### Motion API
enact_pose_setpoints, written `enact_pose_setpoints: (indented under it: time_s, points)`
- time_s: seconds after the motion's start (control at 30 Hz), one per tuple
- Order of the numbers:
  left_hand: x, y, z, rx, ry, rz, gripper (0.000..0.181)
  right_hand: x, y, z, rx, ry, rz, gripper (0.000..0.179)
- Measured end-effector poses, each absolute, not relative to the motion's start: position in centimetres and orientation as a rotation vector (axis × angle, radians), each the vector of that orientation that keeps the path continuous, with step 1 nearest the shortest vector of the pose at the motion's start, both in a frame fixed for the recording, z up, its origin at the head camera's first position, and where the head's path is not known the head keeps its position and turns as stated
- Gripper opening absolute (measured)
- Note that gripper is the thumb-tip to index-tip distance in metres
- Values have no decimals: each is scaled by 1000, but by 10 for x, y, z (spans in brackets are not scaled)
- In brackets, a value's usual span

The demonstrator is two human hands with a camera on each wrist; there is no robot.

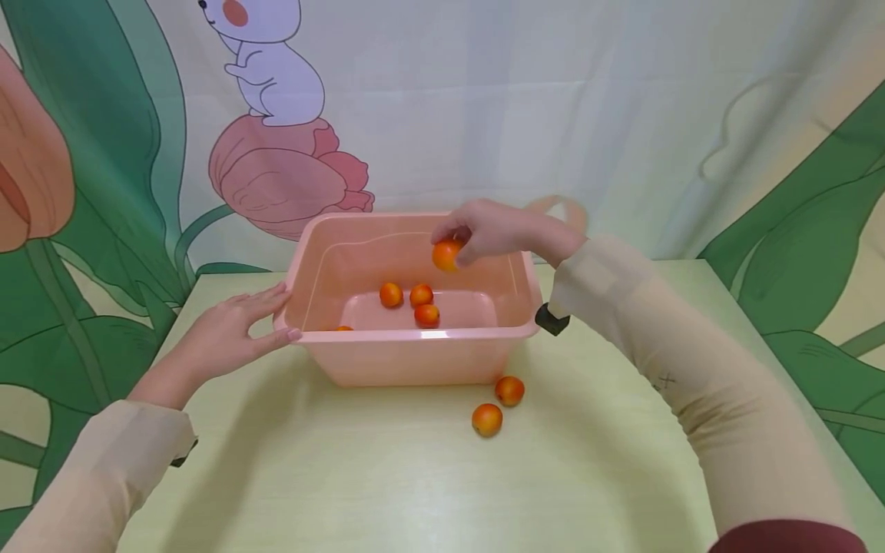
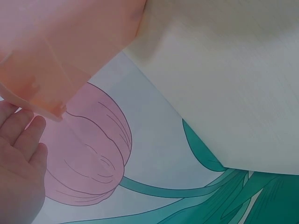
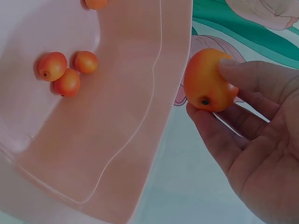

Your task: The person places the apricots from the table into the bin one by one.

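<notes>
A pink plastic basin (image 1: 415,361) stands near the back of the table. Just above its right half, my right hand (image 1: 494,228) holds an orange-red round fruit (image 1: 445,256) between thumb and fingers. In the right wrist view, this fruit (image 3: 205,84) has a dark spot at one end. My left hand (image 1: 221,334) rests with extended fingers against the basin's left rim, its thumb at the front corner. In the basin lie several similar fruits, three of them grouped near the middle (image 1: 426,316); another is mostly hidden behind the front rim (image 1: 343,329).
Two more fruits lie on the table before the basin's right front corner, one nearer the basin (image 1: 509,391) and one closer to me (image 1: 487,420). The pale table (image 1: 387,476) meets a cartoon-printed curtain (image 1: 484,115) behind the basin.
</notes>
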State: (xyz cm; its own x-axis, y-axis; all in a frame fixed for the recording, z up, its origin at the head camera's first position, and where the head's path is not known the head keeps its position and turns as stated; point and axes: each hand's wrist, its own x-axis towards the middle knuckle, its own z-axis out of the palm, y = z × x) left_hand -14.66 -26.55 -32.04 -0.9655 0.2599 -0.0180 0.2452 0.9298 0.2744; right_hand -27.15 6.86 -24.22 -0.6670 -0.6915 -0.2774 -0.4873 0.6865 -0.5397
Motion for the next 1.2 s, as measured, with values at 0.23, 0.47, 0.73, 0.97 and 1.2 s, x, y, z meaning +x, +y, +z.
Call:
enact_pose_setpoints:
  time_s: [0.23, 0.47, 0.73, 0.97, 1.2]
  points:
    - [-145, -264, -318, 378, 3025, 414, 76, -282, 61, -246, -868, 2433, -608, 39]
    - [-146, -263, -320, 383, 3026, 427, 76, -294, 56, -255, -818, 2428, -644, 38]
    - [-144, -262, -319, 389, 3026, 429, 75, -307, 50, -266, -805, 2447, -618, 38]
    - [-143, -261, -318, 375, 3017, 432, 76, -315, 49, -277, -747, 2459, -664, 38]
    - [-143, -260, -319, 374, 3020, 427, 76, -319, 50, -290, -606, 2416, -737, 36]
